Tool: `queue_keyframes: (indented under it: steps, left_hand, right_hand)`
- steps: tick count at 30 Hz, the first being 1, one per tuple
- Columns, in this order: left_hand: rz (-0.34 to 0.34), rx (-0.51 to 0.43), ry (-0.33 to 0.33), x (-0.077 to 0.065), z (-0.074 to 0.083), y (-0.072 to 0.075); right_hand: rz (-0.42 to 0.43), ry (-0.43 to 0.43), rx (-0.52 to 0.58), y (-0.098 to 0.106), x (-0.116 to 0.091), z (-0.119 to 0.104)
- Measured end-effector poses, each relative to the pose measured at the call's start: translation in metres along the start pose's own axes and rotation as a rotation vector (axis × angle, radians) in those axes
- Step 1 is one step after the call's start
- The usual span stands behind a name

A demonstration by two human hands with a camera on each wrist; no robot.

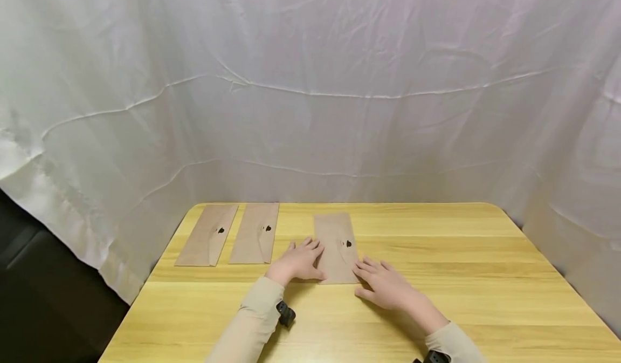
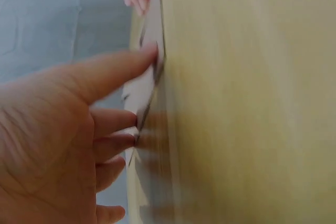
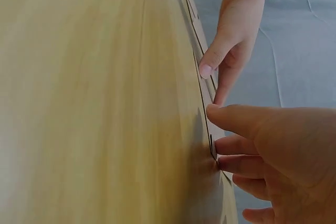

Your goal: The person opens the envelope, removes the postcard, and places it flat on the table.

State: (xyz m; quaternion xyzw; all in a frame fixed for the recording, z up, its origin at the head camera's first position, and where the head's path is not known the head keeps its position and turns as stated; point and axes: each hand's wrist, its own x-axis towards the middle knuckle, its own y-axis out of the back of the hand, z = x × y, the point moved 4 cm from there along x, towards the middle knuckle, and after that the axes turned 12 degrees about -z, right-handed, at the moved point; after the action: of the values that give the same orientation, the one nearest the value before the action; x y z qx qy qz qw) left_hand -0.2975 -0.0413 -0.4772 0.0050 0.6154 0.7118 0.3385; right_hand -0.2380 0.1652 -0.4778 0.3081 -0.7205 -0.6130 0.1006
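A flat beige envelope point(image 1: 335, 250) with a curved flap line and a small dark mark lies on the wooden table. Along its left edge rests my left hand point(image 1: 299, 261), fingers spread and thumb near the lower left corner. My right hand point(image 1: 385, 286) is at the lower right corner, its fingertips right at the edge. In the left wrist view, the thumb point(image 2: 123, 72) reaches over the envelope's thin side while the other fingers are extended. The right wrist view shows both hands at the envelope point(image 3: 211, 121), with the right fingers point(image 3: 239, 165) fairly straight.
Two similar envelopes, one at the far left point(image 1: 204, 239) and one beside it point(image 1: 252, 239), lie side by side on the table point(image 1: 461, 298). A pale curtain point(image 1: 339, 125) hangs behind and around the table. Something black point(image 1: 43, 276) stands beyond the left edge.
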Motion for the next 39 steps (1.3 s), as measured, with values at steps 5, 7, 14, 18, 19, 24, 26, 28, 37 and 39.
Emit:
queue_keyframes:
  steps: [5, 7, 14, 18, 19, 24, 26, 28, 37, 39]
  left_hand:
    - [-0.047, 0.051, 0.02, 0.009, 0.005, 0.002]
    - [-0.063, 0.077, 0.032, 0.013, 0.007, 0.001]
    - [-0.094, 0.134, 0.038, 0.025, 0.019, 0.0]
    - [-0.106, 0.165, 0.043, 0.03, 0.029, -0.001]
    - [-0.11, 0.17, 0.046, 0.03, 0.033, -0.001]
    - [-0.119, 0.234, 0.054, 0.033, 0.048, 0.001]
    - [-0.115, 0.267, 0.057, 0.035, 0.054, 0.001]
    - [-0.108, 0.299, 0.063, 0.037, 0.06, 0.0]
    - [-0.094, 0.355, 0.07, 0.051, 0.086, -0.003]
    - [-0.093, 0.369, 0.066, 0.054, 0.092, -0.003]
  right_hand:
    - [0.026, 0.001, -0.005, 0.001, -0.008, 0.006]
    - [0.033, -0.002, -0.003, 0.001, -0.011, 0.009]
    - [0.053, -0.036, 0.015, 0.0, -0.024, 0.02]
    - [0.061, -0.063, 0.012, -0.002, -0.031, 0.025]
    - [0.064, -0.07, 0.012, -0.002, -0.033, 0.026]
    - [0.086, -0.099, 0.018, -0.003, -0.043, 0.031]
    - [0.091, -0.111, 0.017, -0.005, -0.048, 0.033]
    - [0.095, -0.121, 0.021, -0.006, -0.052, 0.036]
    - [0.126, -0.152, 0.048, -0.009, -0.072, 0.051]
    - [0.129, -0.168, 0.057, -0.009, -0.077, 0.054]
